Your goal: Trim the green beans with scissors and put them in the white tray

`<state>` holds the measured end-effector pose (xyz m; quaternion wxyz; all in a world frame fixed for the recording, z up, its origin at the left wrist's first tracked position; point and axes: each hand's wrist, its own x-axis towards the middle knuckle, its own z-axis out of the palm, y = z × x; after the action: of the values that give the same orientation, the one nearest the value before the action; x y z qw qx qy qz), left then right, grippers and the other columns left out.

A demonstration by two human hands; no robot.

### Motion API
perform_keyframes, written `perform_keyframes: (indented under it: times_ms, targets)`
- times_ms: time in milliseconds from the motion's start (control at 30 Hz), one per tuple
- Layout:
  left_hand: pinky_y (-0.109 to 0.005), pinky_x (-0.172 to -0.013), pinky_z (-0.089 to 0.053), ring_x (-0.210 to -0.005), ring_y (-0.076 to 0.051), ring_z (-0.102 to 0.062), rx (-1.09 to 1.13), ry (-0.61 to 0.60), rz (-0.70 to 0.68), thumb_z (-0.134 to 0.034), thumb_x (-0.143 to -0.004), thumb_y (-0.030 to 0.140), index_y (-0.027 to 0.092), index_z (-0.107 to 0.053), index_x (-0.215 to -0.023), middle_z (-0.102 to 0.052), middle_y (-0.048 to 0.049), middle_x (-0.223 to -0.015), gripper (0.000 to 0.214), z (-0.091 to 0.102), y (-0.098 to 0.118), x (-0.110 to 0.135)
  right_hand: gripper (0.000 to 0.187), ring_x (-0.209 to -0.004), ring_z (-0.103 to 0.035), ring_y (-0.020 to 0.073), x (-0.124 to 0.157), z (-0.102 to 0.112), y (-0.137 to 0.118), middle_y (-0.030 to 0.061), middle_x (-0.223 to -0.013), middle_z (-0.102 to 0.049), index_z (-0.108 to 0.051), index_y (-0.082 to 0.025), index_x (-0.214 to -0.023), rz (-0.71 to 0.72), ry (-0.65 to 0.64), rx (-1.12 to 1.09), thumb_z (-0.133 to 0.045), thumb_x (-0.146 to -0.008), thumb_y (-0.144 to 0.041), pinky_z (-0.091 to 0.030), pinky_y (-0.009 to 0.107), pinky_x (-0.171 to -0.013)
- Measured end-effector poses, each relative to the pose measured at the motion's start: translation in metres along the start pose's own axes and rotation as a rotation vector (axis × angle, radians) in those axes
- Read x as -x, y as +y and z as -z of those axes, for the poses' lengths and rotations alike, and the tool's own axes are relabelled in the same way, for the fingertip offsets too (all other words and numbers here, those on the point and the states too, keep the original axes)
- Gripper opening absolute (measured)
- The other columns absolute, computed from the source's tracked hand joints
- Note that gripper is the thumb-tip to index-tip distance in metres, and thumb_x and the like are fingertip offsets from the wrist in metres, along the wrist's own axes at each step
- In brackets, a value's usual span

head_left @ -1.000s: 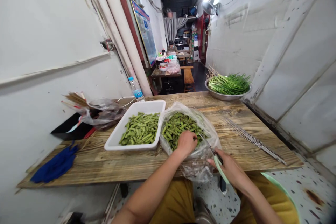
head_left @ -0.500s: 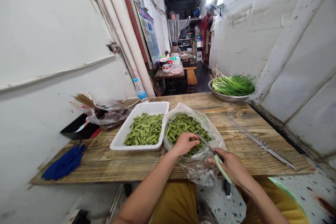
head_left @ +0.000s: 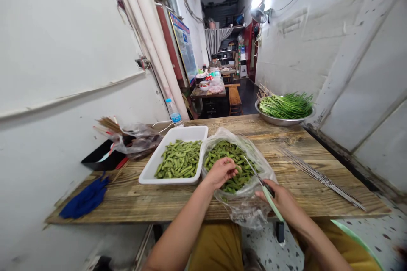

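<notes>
My left hand [head_left: 223,172] is over the clear plastic bag [head_left: 269,170] of green edamame pods, its fingers pinched on an edamame pod [head_left: 238,169] that partly shows at the fingertips. My right hand [head_left: 280,199] grips a pair of scissors [head_left: 254,171] with pale green handles. The blades point up and left over the bag, look closed, and are a little apart from my left fingers. Left of the bag, touching it, stands a white plastic tray [head_left: 149,173] with many edamame pods [head_left: 179,159] spread on its bottom.
Metal skewers [head_left: 324,178] lie on the wooden table [head_left: 152,203] at right, below a metal bowl [head_left: 286,122] of green stalks. At left are a blue cloth [head_left: 85,199], a black box [head_left: 95,156] and a water bottle [head_left: 174,113]. A person [head_left: 215,62] sits at a far table.
The scissors' tips have moved away from my left fingertips and the blades have come together. My left hand has turned slightly, showing the pod. The whole view has shifted a little.
</notes>
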<state>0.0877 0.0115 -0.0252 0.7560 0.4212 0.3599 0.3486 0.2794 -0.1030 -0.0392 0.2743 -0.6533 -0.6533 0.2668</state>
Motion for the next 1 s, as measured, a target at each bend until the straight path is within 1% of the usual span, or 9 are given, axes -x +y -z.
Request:
perform_keyframes:
  times_ms: [133, 200, 267, 367, 500, 633, 767, 867, 1000]
  targets:
    - [-0.019, -0.067, -0.051, -0.075, -0.014, -0.066, 0.234, 0.076, -0.029, -0.064, -0.063, 0.002, 0.013, -0.050, -0.068, -0.059, 0.0004, -0.061, 0.019, -0.005, -0.004, 0.000, 0.040, -0.080, -0.062, 0.0212, 0.008, -0.006, -0.005, 0.0053, -0.089, -0.068, -0.056, -0.018, -0.110, 0.026, -0.009, -0.130, -0.054, -0.078, -0.041, -0.046, 0.028, -0.071]
    - [-0.022, -0.075, -0.052, -0.080, -0.015, -0.066, 0.269, 0.080, -0.038, -0.063, -0.066, 0.001, 0.011, -0.055, -0.074, -0.063, -0.0021, -0.068, 0.015, -0.008, -0.007, 0.003, 0.041, -0.080, -0.062, 0.0217, 0.011, -0.008, -0.010, 0.0061, -0.090, -0.068, -0.056, -0.017, -0.108, 0.009, -0.003, -0.146, -0.053, -0.078, -0.044, -0.046, 0.029, -0.073]
    - [-0.022, -0.077, -0.053, -0.081, -0.015, -0.066, 0.271, 0.066, -0.034, -0.063, -0.068, 0.001, 0.009, -0.060, -0.082, -0.065, -0.0049, -0.074, 0.016, -0.012, -0.009, 0.006, 0.041, -0.079, -0.062, 0.0215, 0.012, -0.009, -0.014, 0.0058, -0.089, -0.069, -0.057, -0.016, -0.107, 0.003, 0.004, -0.148, -0.051, -0.079, -0.047, -0.046, 0.029, -0.072]
    - [-0.021, -0.074, -0.054, -0.076, -0.013, -0.066, 0.253, 0.040, -0.014, -0.065, -0.070, 0.004, 0.007, -0.062, -0.089, -0.066, -0.0069, -0.075, 0.019, -0.018, -0.012, 0.009, 0.043, -0.078, -0.062, 0.0208, 0.012, -0.009, -0.017, 0.0052, -0.089, -0.069, -0.057, -0.017, -0.107, 0.015, 0.020, -0.130, -0.050, -0.080, -0.049, -0.046, 0.028, -0.072]
    - [-0.019, -0.067, -0.055, -0.067, -0.010, -0.065, 0.224, 0.069, -0.020, -0.070, -0.067, 0.008, 0.007, -0.062, -0.084, -0.065, -0.0055, -0.071, 0.018, -0.022, -0.017, 0.011, 0.046, -0.079, -0.062, 0.0218, 0.011, -0.007, -0.020, 0.0066, -0.090, -0.068, -0.056, -0.016, -0.110, 0.022, 0.032, -0.083, -0.048, -0.081, -0.051, -0.046, 0.030, -0.074]
    - [-0.019, -0.060, -0.054, -0.062, -0.010, -0.064, 0.143, 0.043, -0.048, -0.072, -0.067, 0.017, 0.008, -0.060, -0.086, -0.065, -0.0054, -0.070, 0.024, -0.025, -0.021, 0.012, 0.051, -0.082, -0.062, 0.0236, 0.009, -0.004, -0.024, 0.0099, -0.093, -0.067, -0.054, -0.014, -0.114, 0.021, 0.041, -0.008, -0.046, -0.082, -0.053, -0.046, 0.032, -0.076]
    - [-0.018, -0.049, -0.049, -0.055, -0.011, -0.062, 0.049, 0.025, -0.103, -0.073, -0.065, 0.027, 0.009, -0.056, -0.084, -0.064, -0.0036, -0.064, 0.031, -0.028, -0.022, 0.014, 0.061, -0.089, -0.060, 0.0253, 0.009, -0.003, -0.027, 0.0149, -0.104, -0.063, -0.047, -0.010, -0.123, 0.003, 0.039, 0.069, -0.045, -0.081, -0.054, -0.046, 0.034, -0.080]
    - [-0.018, -0.051, -0.048, -0.054, -0.010, -0.061, 0.049, 0.034, -0.149, -0.073, -0.063, 0.031, 0.013, -0.051, -0.083, -0.063, -0.0013, -0.062, 0.035, -0.030, -0.021, 0.016, 0.064, -0.094, -0.059, 0.0256, 0.009, -0.005, -0.027, 0.0164, -0.112, -0.059, -0.045, -0.010, -0.126, -0.003, 0.052, 0.092, -0.045, -0.081, -0.055, -0.045, 0.035, -0.082]
    - [-0.020, -0.054, -0.049, -0.055, -0.011, -0.062, 0.035, -0.008, -0.140, -0.073, -0.063, 0.034, 0.014, -0.047, -0.084, -0.064, -0.0011, -0.063, 0.039, -0.033, -0.017, 0.020, 0.059, -0.093, -0.059, 0.0250, 0.009, -0.008, -0.027, 0.0146, -0.110, -0.061, -0.048, -0.013, -0.124, 0.022, 0.085, 0.053, -0.047, -0.081, -0.053, -0.045, 0.034, -0.083]
